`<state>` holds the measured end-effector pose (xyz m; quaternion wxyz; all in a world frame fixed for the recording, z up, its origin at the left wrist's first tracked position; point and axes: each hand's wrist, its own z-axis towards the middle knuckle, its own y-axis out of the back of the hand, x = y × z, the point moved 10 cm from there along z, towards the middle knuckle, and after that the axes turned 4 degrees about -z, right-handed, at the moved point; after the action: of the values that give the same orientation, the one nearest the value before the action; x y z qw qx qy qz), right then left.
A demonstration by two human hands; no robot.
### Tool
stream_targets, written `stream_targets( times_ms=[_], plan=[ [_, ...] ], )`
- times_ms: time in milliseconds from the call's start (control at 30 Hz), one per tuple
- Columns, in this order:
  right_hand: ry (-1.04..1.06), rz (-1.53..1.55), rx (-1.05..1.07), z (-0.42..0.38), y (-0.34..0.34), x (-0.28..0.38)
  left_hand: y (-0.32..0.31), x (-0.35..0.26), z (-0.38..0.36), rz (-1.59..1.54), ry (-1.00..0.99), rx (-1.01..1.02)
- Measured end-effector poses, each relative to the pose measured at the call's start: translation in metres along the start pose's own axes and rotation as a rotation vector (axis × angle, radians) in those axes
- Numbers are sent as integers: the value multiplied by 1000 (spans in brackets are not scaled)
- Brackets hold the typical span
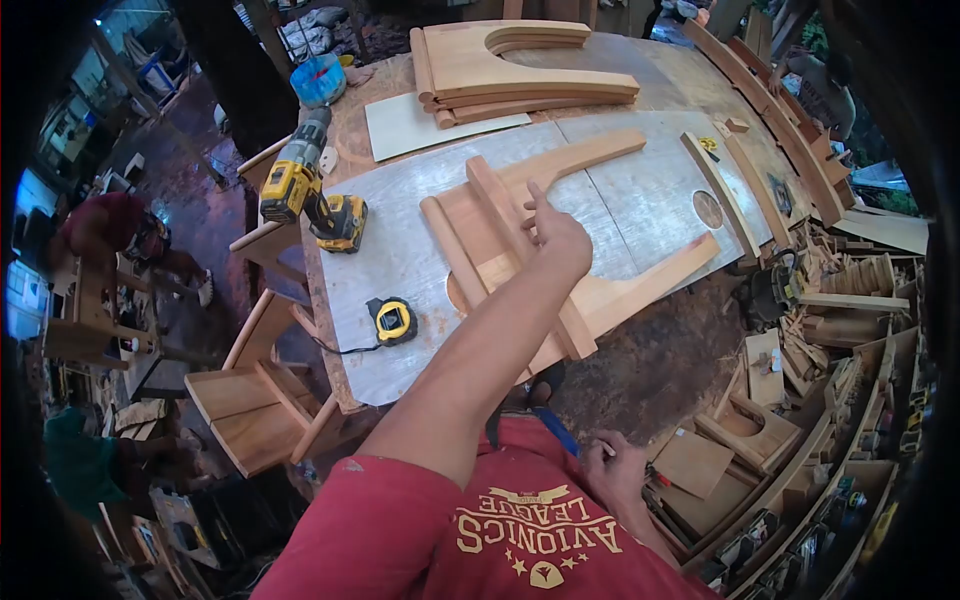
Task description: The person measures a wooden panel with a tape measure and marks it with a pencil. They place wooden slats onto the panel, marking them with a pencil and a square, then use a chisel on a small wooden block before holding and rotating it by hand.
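My left hand (556, 238) reaches over a light wooden panel with two curved legs (620, 300), its fingers stretched out and apart beside a wooden bar (510, 225). That bar lies crosswise on the panel, and a rounded wooden rail (450, 245) runs along the panel's near-left edge. My forearm hides part of both. Low at my side, my right hand (612, 468) is closed with curled fingers; I cannot tell what is in it. To the left of the panel are a yellow tape measure (394, 320) and a yellow-black cordless drill (315, 190).
The metal-topped table (365, 365) carries a stack of curved wooden panels (530, 75) at the back and wooden strips (720, 195) at the right. A wooden chair part (255, 410) stands left. Wood offcuts (780, 400) lie right. Another person (110, 240) works at far left.
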<state>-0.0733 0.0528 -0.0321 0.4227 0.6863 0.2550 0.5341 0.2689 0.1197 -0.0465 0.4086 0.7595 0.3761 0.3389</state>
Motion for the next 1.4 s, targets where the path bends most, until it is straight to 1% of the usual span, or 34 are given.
stream_targets(
  times_ms=[33, 67, 167, 200, 300, 367, 400, 467, 567, 600, 667, 733, 767, 867, 967, 1067, 1167, 1233, 1300, 1333, 1367, 1400],
  plan=[
    [-16, 24, -19, -4, 6, -7, -3, 0, 1, -22, -9, -16],
    [-79, 43, -42, -4, 12, -16, -3, 1, 3, -41, -16, -36],
    [121, -240, -223, 15, 46, 12, 5, 10, -14, -163, -65, 5],
    [180, -230, -299, 21, 52, 17, 5, 12, -21, -176, -64, -7],
    [299, -170, -347, 47, 62, 39, 2, 22, -37, -260, -60, -70],
    [327, 3, -280, 71, 39, 34, -14, 23, -36, -365, -84, -134],
    [343, 90, -250, 85, 28, 32, -17, 24, -39, -371, -88, -228],
    [376, 55, -160, 102, 6, 39, -20, 26, -49, -383, -97, -404],
    [391, -22, -73, 116, -13, 43, -24, 35, -58, -550, -54, -232],
    [394, -53, -61, 122, -17, 43, -23, 35, -61, -535, -59, -246],
    [392, -17, -46, 132, -30, 33, -18, 37, -65, -506, -60, -288],
    [394, -23, -12, 139, -34, 26, -23, 36, -64, -506, -47, -229],
    [427, 28, -5, 142, -34, 24, -23, 38, -61, -498, -44, -195],
    [395, 216, -3, 149, -31, 9, -21, 39, -55, -594, -101, -308],
    [383, 323, -22, 158, -30, -3, -8, 29, -48, -506, -179, -338],
    [388, 377, -49, 165, -28, -15, -11, 24, -23, -500, -298, -377],
    [319, 391, -28, 172, -33, -26, -9, 63, 9, -900, -318, -398],
    [250, 372, 0, 171, -38, -30, 10, 114, 15, -1072, -161, -573],
    [204, 390, -46, 169, -36, -34, 4, 169, 39, -994, -68, -793],
    [183, 394, -67, 167, -36, -35, -6, 193, 55, -1007, 16, -763],
    [73, 461, -74, 164, -41, -44, -16, 211, 69, -1020, 102, -734],
    [-37, 527, -80, 158, -48, -55, -27, 221, 84, -1061, 135, -696]
  ],
)
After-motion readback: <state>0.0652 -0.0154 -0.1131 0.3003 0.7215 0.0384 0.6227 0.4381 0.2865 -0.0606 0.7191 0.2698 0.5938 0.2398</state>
